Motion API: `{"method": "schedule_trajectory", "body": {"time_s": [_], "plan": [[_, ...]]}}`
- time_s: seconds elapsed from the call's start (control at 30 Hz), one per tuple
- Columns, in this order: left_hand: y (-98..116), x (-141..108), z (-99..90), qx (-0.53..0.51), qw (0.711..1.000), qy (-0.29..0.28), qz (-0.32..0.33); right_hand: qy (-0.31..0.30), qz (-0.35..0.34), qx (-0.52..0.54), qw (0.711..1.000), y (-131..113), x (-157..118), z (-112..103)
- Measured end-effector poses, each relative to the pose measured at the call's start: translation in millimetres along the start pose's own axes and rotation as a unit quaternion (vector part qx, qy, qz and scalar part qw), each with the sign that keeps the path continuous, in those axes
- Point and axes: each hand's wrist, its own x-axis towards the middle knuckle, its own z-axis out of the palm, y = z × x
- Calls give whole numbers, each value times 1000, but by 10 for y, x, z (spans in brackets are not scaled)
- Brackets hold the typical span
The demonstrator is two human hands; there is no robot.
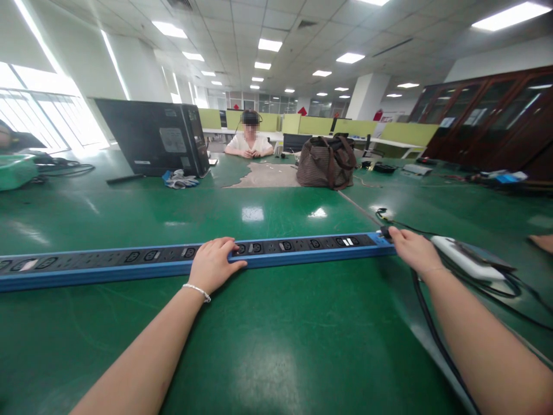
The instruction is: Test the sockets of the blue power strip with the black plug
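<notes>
A long blue power strip (294, 256) with a black face and several sockets lies across the green table (276, 323), running past the left edge of view. My left hand (216, 262), a bracelet at its wrist, grips the strip near its middle, fingers over the top and thumb along the near side. At the strip's right end, my right hand (408, 251) is closed on a black plug (384, 231) that touches the end of the strip. Whether the plug is fully seated I cannot tell. Beneath the right wrist a thick black cable (432, 334) runs toward me.
A white adapter-like block (466, 259) and cables lie right of my right hand. Farther back are a black computer case (159, 138), work gloves (179, 180) and a brown bag (326, 164). A person (250, 141) sits opposite. A green basket (17, 173) stands far left.
</notes>
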Motion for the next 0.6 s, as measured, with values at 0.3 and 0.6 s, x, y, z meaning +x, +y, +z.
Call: {"method": "schedule_trajectory", "body": {"time_s": [0.3, 0.6], "plan": [[3, -3, -17, 3, 1000, -4, -2, -24, 2, 7, 1000, 74, 189, -89], [-2, 1, 0, -2, 1000, -3, -7, -41, -33, -46, 998, 32, 250, 60]]}}
